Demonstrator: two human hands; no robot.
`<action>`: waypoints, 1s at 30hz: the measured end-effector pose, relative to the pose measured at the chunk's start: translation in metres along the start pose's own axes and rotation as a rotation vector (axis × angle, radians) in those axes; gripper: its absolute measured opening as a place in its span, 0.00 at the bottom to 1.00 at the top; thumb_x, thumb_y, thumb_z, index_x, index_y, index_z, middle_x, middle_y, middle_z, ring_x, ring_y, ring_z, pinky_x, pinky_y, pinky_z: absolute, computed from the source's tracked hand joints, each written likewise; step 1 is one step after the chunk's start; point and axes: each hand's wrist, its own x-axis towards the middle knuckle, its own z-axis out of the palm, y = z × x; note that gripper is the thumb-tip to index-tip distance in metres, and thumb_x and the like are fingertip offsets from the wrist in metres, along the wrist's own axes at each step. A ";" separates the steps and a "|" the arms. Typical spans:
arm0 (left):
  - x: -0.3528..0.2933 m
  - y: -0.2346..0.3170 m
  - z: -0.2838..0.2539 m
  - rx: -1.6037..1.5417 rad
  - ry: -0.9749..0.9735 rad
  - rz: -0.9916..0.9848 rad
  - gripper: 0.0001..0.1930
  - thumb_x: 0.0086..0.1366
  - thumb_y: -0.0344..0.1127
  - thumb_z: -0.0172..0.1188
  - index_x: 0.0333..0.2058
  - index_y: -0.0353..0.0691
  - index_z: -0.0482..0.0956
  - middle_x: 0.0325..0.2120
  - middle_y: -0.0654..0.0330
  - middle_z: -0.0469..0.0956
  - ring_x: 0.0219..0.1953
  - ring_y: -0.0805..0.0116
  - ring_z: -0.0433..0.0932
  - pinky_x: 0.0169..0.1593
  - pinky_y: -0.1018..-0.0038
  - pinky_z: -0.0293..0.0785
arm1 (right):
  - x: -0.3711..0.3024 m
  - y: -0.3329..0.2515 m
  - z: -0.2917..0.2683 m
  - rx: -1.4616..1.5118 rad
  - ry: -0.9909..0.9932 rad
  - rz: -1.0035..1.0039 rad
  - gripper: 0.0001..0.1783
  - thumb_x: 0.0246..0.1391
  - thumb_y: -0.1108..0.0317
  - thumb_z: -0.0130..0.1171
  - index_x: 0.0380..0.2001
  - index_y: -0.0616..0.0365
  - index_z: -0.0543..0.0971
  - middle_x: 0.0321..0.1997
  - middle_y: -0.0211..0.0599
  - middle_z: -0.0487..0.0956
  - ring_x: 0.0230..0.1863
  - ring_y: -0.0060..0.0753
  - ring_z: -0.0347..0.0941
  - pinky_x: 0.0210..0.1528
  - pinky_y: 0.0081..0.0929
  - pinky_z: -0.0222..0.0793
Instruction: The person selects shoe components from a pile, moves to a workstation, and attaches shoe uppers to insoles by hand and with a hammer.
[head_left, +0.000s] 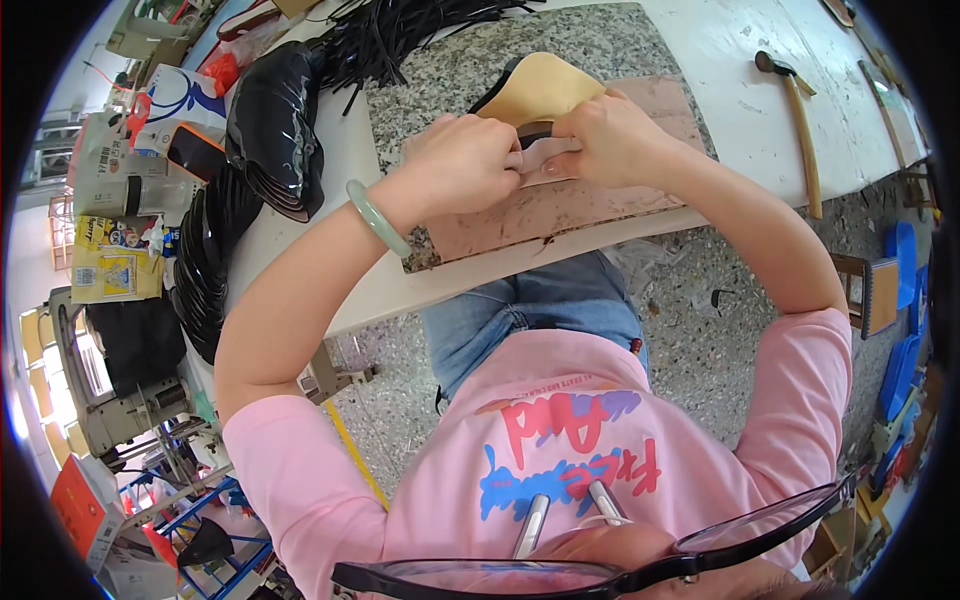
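Both my hands are closed on a curved tan piece (548,85) with a black edge, which looks like a leather shoe upper. My left hand (460,165) pinches its near left side, a pale green bangle (378,218) round that wrist. On the other side my right hand (615,140) grips it with bent fingers. A pale strip (545,152) spans the gap between my fingertips, and a dark opening shows just beyond it. The fingers hide much of the near edge. Underneath lies a brownish board (560,205) on a speckled stone slab (440,90).
A hammer (800,130) with a wooden handle lies at the right of the white table (740,90). Stacked glossy black pieces (275,125) and a heap of black strips (385,40) lie at the left and far left. A phone (195,152) and a jar (155,195) are beyond the stacks.
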 end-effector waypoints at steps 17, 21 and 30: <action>0.000 0.007 0.001 0.253 0.002 -0.004 0.15 0.53 0.44 0.62 0.25 0.36 0.79 0.21 0.47 0.78 0.28 0.50 0.79 0.34 0.61 0.74 | -0.017 0.018 0.025 -0.360 0.508 -0.671 0.07 0.45 0.64 0.59 0.31 0.48 0.79 0.52 0.25 0.72 0.61 0.30 0.62 0.58 0.43 0.53; -0.002 -0.001 0.008 0.087 0.051 -0.033 0.13 0.53 0.47 0.62 0.27 0.43 0.81 0.23 0.50 0.79 0.29 0.52 0.79 0.33 0.62 0.74 | -0.022 0.023 0.034 -0.336 0.564 -0.748 0.10 0.47 0.67 0.56 0.35 0.46 0.79 0.50 0.22 0.71 0.62 0.31 0.61 0.62 0.51 0.47; -0.029 -0.008 -0.035 -1.094 -0.116 -0.114 0.23 0.53 0.40 0.67 0.44 0.29 0.78 0.37 0.60 0.80 0.40 0.76 0.76 0.49 0.80 0.68 | -0.031 -0.006 -0.032 -0.063 0.699 -0.719 0.12 0.35 0.67 0.70 0.28 0.49 0.79 0.42 0.20 0.75 0.56 0.29 0.67 0.61 0.47 0.46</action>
